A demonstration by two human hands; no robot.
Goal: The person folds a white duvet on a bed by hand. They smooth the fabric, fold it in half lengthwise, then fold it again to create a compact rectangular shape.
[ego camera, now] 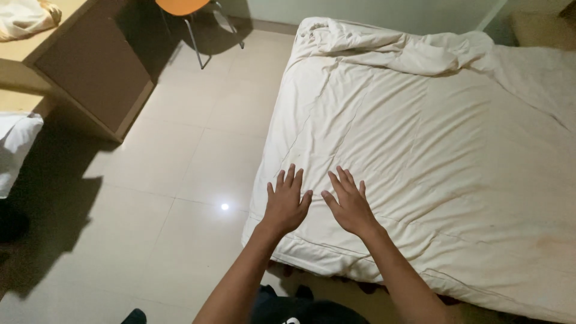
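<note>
A cream-white quilt (432,138) covers the bed and hangs over its near corner. My left hand (287,201) lies flat on the quilt near that corner, fingers spread and holding nothing. Just to its right, my right hand (349,203) rests palm down on the fabric, fingers apart and empty. The two hands sit side by side, a small gap between the thumbs. At the far end the quilt is bunched into rumpled folds (390,51).
Pale floor tiles (192,168) run along the left of the bed. A wooden desk (78,66) stands at the upper left with a cloth on top. An orange chair (186,9) is at the top. White fabric (15,150) hangs at the left edge.
</note>
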